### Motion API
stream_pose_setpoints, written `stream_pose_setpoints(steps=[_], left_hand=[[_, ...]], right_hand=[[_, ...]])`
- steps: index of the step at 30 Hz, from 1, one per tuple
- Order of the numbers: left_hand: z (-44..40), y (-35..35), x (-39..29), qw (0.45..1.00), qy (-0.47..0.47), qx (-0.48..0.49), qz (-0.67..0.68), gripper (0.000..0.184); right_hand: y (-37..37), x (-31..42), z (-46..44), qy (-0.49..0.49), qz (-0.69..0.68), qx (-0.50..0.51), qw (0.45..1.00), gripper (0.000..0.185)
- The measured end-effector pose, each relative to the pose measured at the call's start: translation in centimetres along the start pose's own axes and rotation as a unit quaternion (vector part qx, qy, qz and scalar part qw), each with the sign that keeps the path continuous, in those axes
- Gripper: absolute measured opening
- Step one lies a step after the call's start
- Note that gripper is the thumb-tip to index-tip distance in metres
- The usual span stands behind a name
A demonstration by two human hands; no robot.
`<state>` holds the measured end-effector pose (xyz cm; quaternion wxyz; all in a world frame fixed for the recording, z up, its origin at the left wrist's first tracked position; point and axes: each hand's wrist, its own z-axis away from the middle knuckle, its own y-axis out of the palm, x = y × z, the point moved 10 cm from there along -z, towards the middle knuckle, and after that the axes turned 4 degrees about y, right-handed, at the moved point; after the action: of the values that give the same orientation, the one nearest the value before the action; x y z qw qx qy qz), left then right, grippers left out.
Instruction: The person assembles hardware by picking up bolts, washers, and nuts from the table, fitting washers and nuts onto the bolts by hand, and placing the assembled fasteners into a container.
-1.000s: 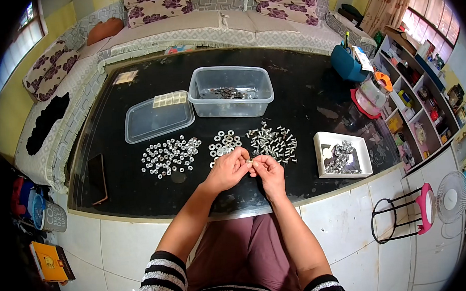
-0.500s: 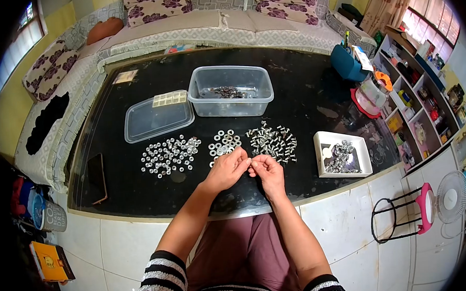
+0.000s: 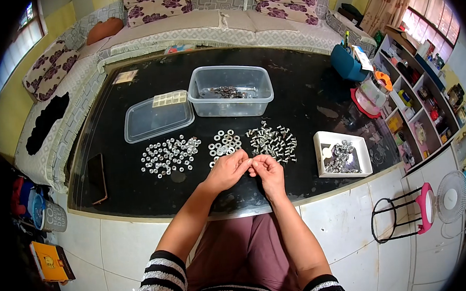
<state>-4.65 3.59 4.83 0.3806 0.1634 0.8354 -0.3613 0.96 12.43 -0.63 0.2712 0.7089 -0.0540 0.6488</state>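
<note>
My left hand and my right hand meet fingertip to fingertip over the near part of the black table. Both are closed in a pinch; whatever they hold is too small and covered to make out. Just beyond my left hand lies a group of flat washers, partly covered by it. A heap of short bolts spreads beyond my right hand. Further left are scattered nuts. To the right, a white box contains a pile of shiny metal fasteners.
A clear plastic tub with dark small hardware stands behind the piles, beside its lid. A phone lies at the left. At the right edge are a teal container and a clear jar with an orange top.
</note>
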Motion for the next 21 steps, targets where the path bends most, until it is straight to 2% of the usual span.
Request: stream_pose_setpoints(steps=[13,15,17,21], left_hand=[[-0.1,-0.7,0.8,0.997,-0.036,-0.025,-0.063,0.031],[-0.1,-0.7,0.6,0.998,-0.021,-0.034,-0.057,0.028],[0.0,-1.8,0.6,0.995,-0.027,-0.095,-0.001,0.021],[0.2,-2.7,1.5,0.989,-0.048,-0.125,0.062,0.009]], right_hand=[[0.0,0.4,0.2,0.002,0.013,-0.015,1.0,0.009],[-0.1,0.4,0.3,0.004,0.01,-0.016,1.0,0.009],[-0.1,0.3,0.2,0.004,0.001,-0.019,1.0,0.011],[-0.3,0.0,0.1,0.004,0.004,-0.02,1.0,0.01]])
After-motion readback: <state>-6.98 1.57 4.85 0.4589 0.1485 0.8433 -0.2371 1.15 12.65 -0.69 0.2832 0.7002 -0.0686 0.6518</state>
